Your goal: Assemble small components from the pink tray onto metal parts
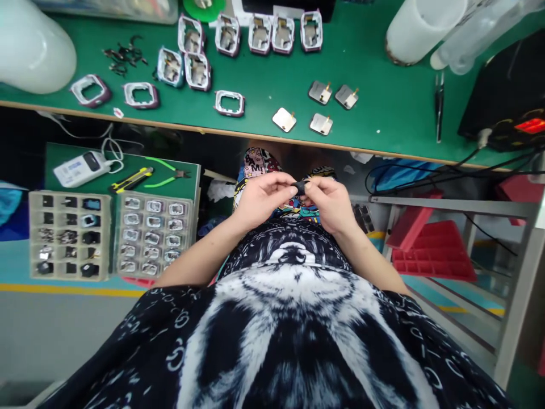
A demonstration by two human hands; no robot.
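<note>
Both hands meet low in front of the body, below the edge of the green table point(374, 119), and between them sits a small black part point(300, 187). The left hand point(259, 200) pinches it from one side with thumb and forefinger, the right hand point(330, 203) pinches it from the other, fingertips nearly touching across it. The part is tiny and mostly covered, so what it is exactly is hard to tell, possibly a small clip or cap. It hangs over the lap, well apart from everything on the table. Up there, a row of small framed casings point(268, 33) lines the far edge, a few empty frames point(229, 103) lie nearer, and four silver square plates point(319, 108) sit just beyond the hands. Tweezers point(439, 105) lie off to the right. Down on the left, two sorting trays point(111, 234) hold small parts in compartments, with a yellow knife point(131, 179) and green-handled pliers point(164, 174) behind them.
</note>
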